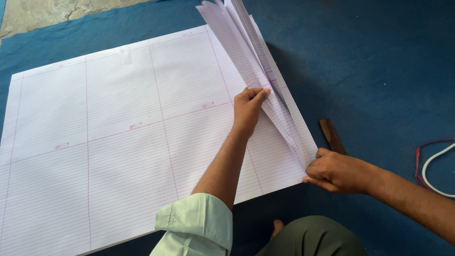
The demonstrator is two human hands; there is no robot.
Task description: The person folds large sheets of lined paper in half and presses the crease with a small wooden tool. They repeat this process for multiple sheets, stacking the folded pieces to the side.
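left hand (247,106): pinching lifted sheets (246,52)
right hand (337,171): gripping sheet corner
stack (118,132): flat on blue mat (379,61)

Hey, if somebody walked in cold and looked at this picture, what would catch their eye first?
Most striking is the big stack of ruled white sheets with pink lines, spread over the blue floor covering. At its right edge the left hand lifts a fanned bunch of sheets, while the right hand pinches the stack's near corner. A dark wooden stick lies just beyond the right hand, and a white and red cord sits at the far right.
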